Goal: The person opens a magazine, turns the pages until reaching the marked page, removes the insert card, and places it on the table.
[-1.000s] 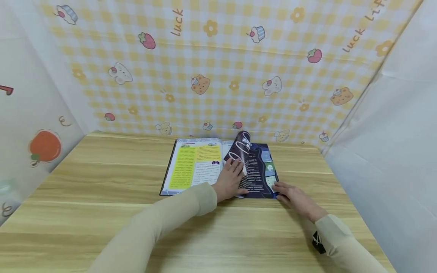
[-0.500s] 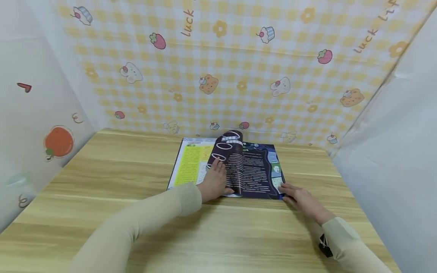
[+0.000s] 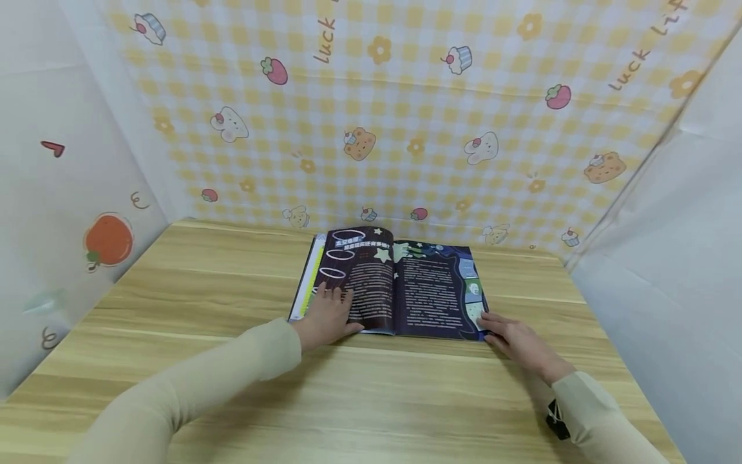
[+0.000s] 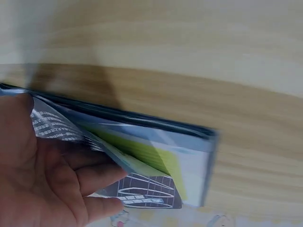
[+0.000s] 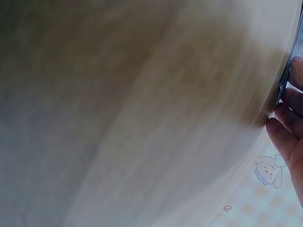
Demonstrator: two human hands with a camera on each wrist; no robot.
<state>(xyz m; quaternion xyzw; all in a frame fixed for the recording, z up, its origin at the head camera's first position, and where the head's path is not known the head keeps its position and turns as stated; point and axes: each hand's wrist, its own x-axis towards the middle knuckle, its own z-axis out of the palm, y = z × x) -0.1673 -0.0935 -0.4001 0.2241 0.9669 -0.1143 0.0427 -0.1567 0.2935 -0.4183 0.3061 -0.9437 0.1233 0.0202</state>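
Note:
An open magazine lies on the wooden table near the back wall. Its dark page, printed with white rings and stars, arches over to the left. My left hand rests on that page near its outer edge, fingers extended. In the left wrist view, the hand is against the page, whose edge stands raised above the yellow-green printed page beneath. My right hand touches the magazine's lower right corner. The right wrist view shows its fingers along the book's edge.
Behind the magazine stands a yellow checked wall cloth with cartoon prints. White cloth walls flank both sides. A small black object sits beside the right sleeve. Wooden tabletop extends in front of the book.
My left hand has swept left, carrying the dark page from near the spine over the left-hand page. My right hand has stayed at the corner. The head view has shifted slightly.

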